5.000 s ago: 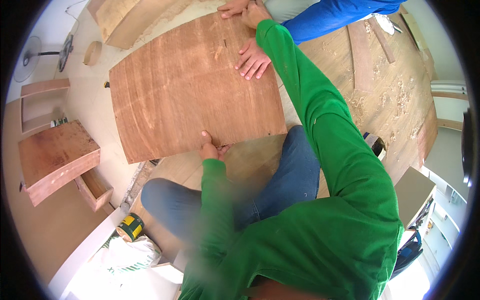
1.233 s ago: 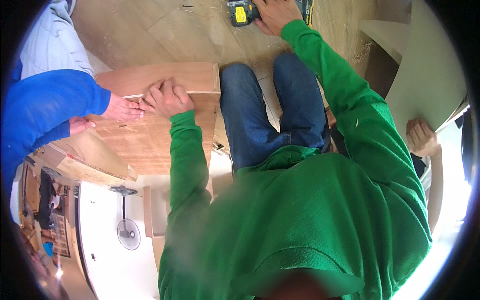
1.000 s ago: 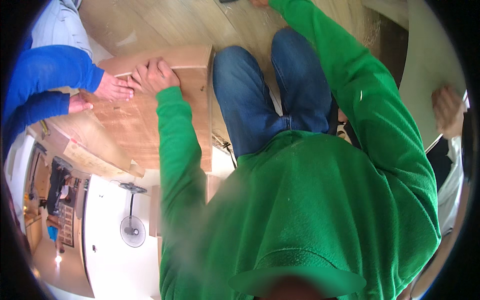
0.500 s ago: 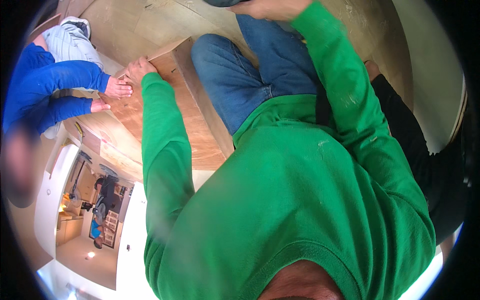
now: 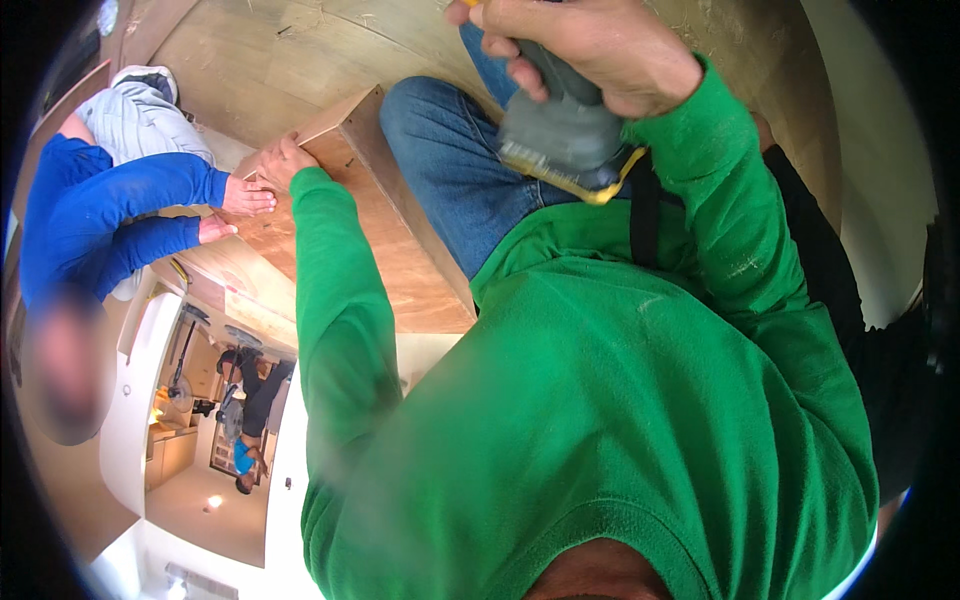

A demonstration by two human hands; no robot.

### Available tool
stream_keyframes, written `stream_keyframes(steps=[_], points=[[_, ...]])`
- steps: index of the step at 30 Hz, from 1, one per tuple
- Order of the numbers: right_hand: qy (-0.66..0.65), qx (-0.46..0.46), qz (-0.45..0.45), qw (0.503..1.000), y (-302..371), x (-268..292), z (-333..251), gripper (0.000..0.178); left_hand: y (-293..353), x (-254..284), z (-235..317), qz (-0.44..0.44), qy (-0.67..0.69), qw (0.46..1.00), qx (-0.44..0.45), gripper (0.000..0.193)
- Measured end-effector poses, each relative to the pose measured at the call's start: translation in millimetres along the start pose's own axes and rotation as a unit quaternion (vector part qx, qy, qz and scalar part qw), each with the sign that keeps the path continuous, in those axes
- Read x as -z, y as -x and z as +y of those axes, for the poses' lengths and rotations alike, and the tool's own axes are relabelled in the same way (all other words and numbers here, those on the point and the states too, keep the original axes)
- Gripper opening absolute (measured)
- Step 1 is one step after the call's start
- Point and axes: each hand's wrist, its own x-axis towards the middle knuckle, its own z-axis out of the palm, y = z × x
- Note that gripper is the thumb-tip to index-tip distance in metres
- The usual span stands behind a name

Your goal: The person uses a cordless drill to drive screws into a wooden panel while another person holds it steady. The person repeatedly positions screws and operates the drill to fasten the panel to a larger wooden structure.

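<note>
My right hand (image 5: 610, 50) is wrapped round the grip of a cordless drill (image 5: 565, 135), grey with a yellow-edged battery base, held above my lap. The drill's front end is cut off by the top of the picture. On the left, my left hand (image 5: 285, 162) grips the far edge of a reddish-brown plywood box (image 5: 350, 240) beside my leg. Its fingers bend over that edge and are partly hidden. Close to my left hand, a co-worker's hand (image 5: 246, 196) presses on the same board, and their other hand (image 5: 216, 229) lies at its side.
A co-worker in blue sleeves (image 5: 140, 170) sits at the far left. Pale wood (image 5: 250, 310) lies beside the box. Wood scraps dot the floor (image 5: 300, 50). Someone in black clothing (image 5: 815, 230) is close on my right. Other people (image 5: 255, 420) and a fan stand in the room beyond.
My right hand has come down and nearer to my body, bringing the drill from the top edge into view. My left hand and the co-worker's hands stay at the box.
</note>
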Motion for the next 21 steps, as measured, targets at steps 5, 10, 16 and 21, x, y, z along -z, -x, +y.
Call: stream_keyframes(steps=[5, 10, 16, 21], points=[[-0.212, -0.076, -0.005, 0.974, -17.8, -43.4, 72.0, 0.032, 2.2, 2.6, 9.1, 0.012, 0.019, 0.999, 0.030, 0.034], [-0.254, -0.221, -0.012, 0.942, -49.9, -66.7, 120.2, 0.030, 9.0, 15.5, 26.9, 0.027, 0.017, 0.998, 0.061, 0.033], [-0.351, -0.326, -0.009, 0.878, -67.9, -66.5, 149.9, 0.028, 14.4, 29.3, 42.9, 0.017, 0.043, 0.996, 0.077, 0.032], [-0.380, -0.354, -0.009, 0.855, -76.0, -65.6, 156.9, 0.029, 17.6, 35.4, 49.6, 0.018, 0.071, 0.995, 0.061, 0.032]])
